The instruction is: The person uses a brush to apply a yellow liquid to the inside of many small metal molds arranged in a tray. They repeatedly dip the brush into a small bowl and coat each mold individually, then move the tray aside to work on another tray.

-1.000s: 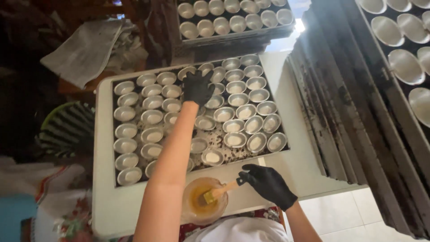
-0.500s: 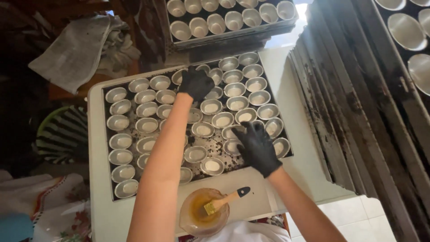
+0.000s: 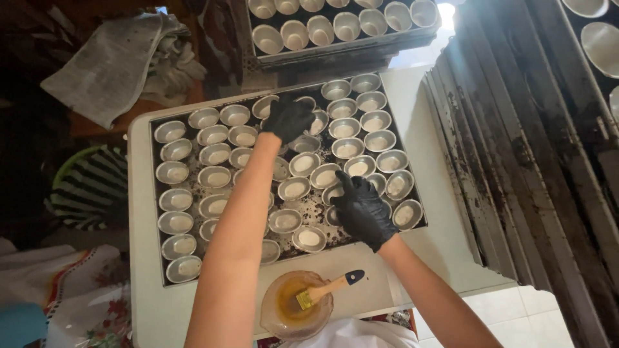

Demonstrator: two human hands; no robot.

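Left hand (image 3: 288,118): black-gloved, reaching to the far rows of the baking tray (image 3: 147,212); its fingers curl down over a small metal mould there, though whether they actually pinch it I cannot tell.
Right hand (image 3: 363,209): black-gloved, lying over the near right moulds, fingers (image 3: 345,182) spread and resting on the cups, gripping nothing that shows.
Moulds (image 3: 295,188): small round tin cups, packed in rows across the dark tray, touching one another, pale inside.
Handling: they look light and stiff, probably thin-walled and greasy, so likely to slide or tip against neighbours; the rim, pinched between thumb and finger, seems the surest hold.
Brush (image 3: 325,289): wooden handle, bristles down in a glass bowl (image 3: 277,319) of yellow grease, on the white surface (image 3: 419,258) near the person.
Further off: a second tray of cups (image 3: 335,29) beyond; stacked dark trays (image 3: 516,167) to the right; a grey cloth (image 3: 109,61) to the left.
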